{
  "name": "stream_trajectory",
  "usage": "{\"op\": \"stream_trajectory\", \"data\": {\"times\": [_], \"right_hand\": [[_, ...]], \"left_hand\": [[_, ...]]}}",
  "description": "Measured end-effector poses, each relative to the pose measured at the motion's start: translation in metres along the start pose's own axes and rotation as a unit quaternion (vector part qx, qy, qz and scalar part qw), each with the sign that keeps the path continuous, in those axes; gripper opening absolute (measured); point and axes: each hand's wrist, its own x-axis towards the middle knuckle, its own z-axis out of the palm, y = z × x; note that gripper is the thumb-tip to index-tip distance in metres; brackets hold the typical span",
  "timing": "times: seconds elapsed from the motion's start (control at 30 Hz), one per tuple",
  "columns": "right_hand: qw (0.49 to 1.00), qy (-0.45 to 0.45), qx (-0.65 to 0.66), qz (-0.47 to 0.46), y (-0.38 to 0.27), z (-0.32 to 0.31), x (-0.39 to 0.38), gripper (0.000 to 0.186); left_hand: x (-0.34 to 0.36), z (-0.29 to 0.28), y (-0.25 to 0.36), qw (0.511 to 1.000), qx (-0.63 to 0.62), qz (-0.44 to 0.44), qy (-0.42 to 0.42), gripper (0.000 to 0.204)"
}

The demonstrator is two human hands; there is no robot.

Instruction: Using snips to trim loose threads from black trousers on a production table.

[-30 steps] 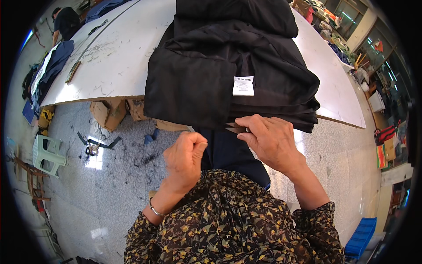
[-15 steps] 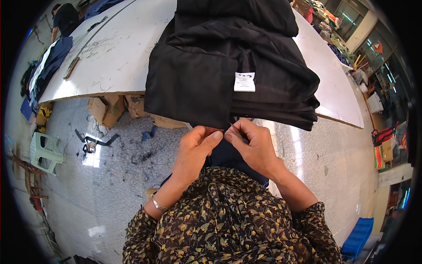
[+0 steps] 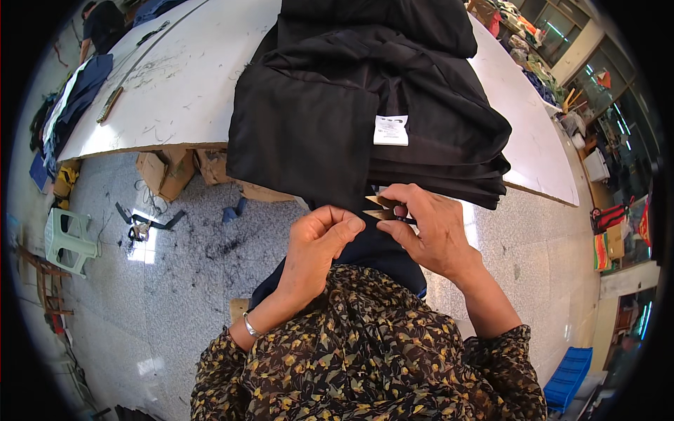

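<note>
A black garment [image 3: 302, 133] hangs over the near table edge, with a small white label [image 3: 391, 131] stitched on it. My left hand [image 3: 316, 242] is closed in a pinch at its lower hem; the fingertips hide exactly what bit of cloth or thread they hold. Held in my right hand [image 3: 439, 231] is a pair of thread snips [image 3: 383, 210]. Its two pointed blades stand apart and point left, just beside the hem and the left fingertips.
More folded black garments [image 3: 449, 172] lie stacked under it on the white table [image 3: 189, 77]. A long-handled blade-like tool [image 3: 110, 105] rests at the left. On the floor are cardboard boxes [image 3: 168, 172], a pale green stool [image 3: 70, 242] and dark scraps. Someone [image 3: 104, 28] bends at the far left.
My right hand has shifted slightly right and turned, so the snips' parted blades now show clearly. My left hand stays pinched at the hem, a little lower.
</note>
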Motion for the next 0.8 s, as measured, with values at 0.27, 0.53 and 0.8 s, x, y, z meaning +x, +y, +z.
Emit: {"op": "stream_trajectory", "data": {"times": [0.27, 0.53, 0.8], "right_hand": [[0.988, 0.015, -0.105, -0.108, -0.0035, -0.0013, 0.0115, 0.041], [0.982, 0.017, -0.118, -0.145, -0.0002, 0.0032, 0.0063, 0.035], [0.974, -0.011, -0.141, -0.177, 0.0053, -0.0004, 0.0059, 0.025]], "left_hand": [[0.0013, 0.0003, 0.0069, 1.0, 0.021, 0.01, 0.005, 0.016], [-0.006, -0.0032, 0.0078, 0.999, 0.029, 0.008, 0.012, 0.016], [-0.004, -0.0065, 0.0084, 0.999, 0.039, -0.012, 0.008, 0.018]]}}
